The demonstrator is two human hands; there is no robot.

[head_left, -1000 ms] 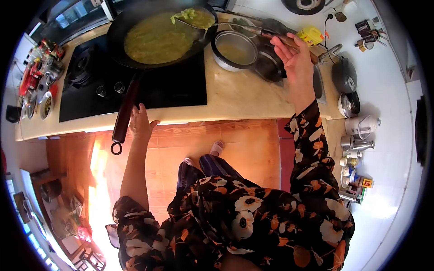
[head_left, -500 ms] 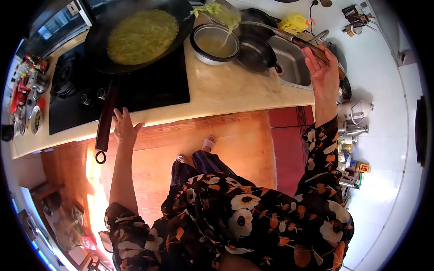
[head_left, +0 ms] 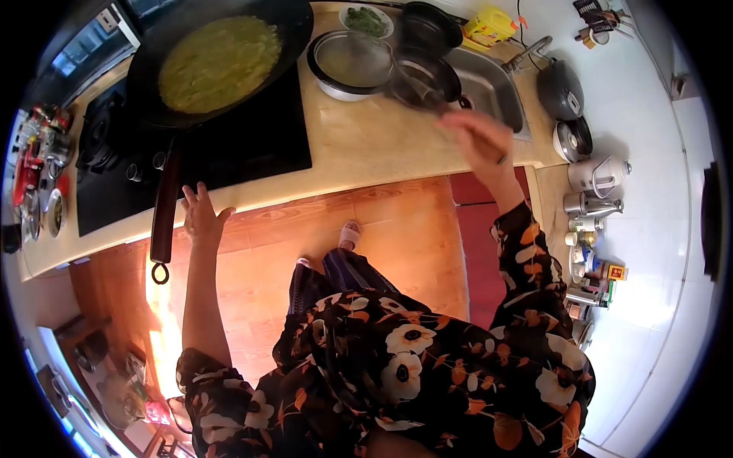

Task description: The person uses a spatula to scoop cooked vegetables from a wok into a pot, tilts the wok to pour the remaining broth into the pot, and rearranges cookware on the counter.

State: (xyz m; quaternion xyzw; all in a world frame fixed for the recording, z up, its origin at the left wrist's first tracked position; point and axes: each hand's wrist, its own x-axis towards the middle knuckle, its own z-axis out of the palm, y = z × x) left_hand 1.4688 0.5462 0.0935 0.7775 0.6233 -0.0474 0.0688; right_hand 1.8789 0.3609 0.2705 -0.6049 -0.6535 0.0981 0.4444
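My right hand (head_left: 482, 145) grips the wooden handle of a long-handled ladle (head_left: 434, 99), blurred by motion. The ladle's round metal head is over or in the silver pot (head_left: 334, 90) on the counter; exactly how deep, I cannot tell. My left hand (head_left: 201, 217) has its fingers spread, just right of the wok's dark handle (head_left: 165, 210) and apart from it. On the black stove sits the large wok (head_left: 141, 84), holding yellow-green soupy food (head_left: 221, 65).
A plate of green leaves (head_left: 366, 21) stands behind the pot. Dark pans (head_left: 427, 29), a sink (head_left: 496, 91) and a yellow jug (head_left: 489, 29) are to the right. Jars and bottles (head_left: 50, 145) line the left side. A kettle (head_left: 592, 204) stands at the far right.
My right hand has come down and left, bringing the ladle from its raised, pouring position to the pot. The leaves plate now shows. My left hand stays spread beside the wok handle.
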